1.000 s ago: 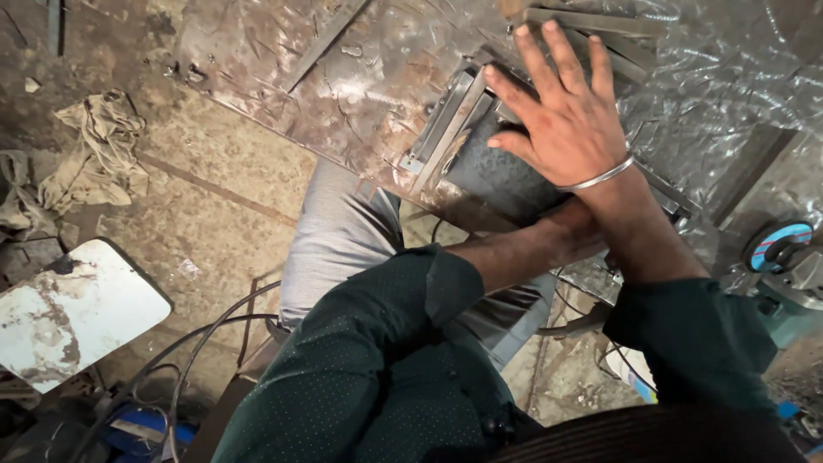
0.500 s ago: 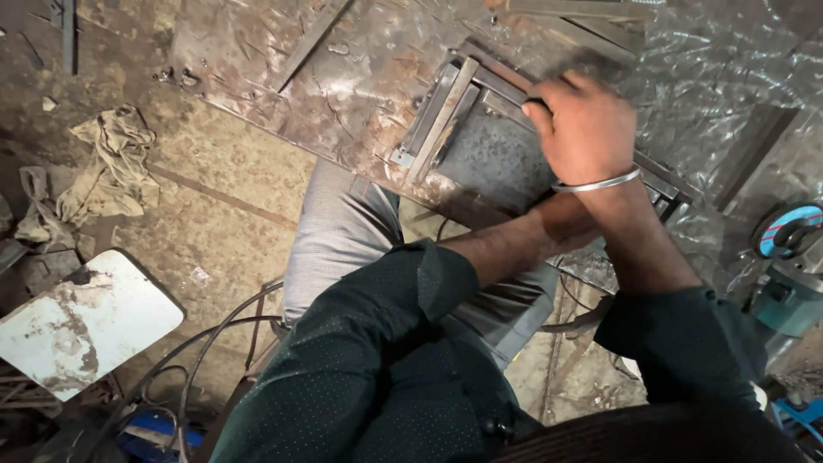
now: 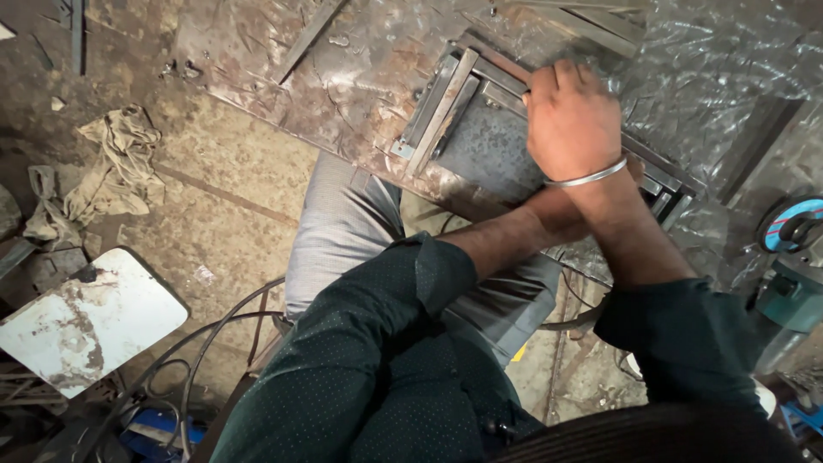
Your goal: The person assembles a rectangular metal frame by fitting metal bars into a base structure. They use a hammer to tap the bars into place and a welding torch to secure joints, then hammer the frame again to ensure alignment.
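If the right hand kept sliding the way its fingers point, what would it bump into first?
Probably the metal bar along the frame's far edge: the right hand already curls its fingers there. Beyond lies the steel sheet. Depth is hard to judge.

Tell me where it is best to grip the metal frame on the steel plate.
Probably the near-left bar of the frame, from the left: it lies raised and bare along the plate. The right hand covers the far-right side; the left hand is hidden beneath that wrist.

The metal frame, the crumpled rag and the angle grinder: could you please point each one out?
metal frame (image 3: 446, 107), head view, left side bar.
crumpled rag (image 3: 120, 171), head view, its middle folds.
angle grinder (image 3: 793, 227), head view, blue disc.
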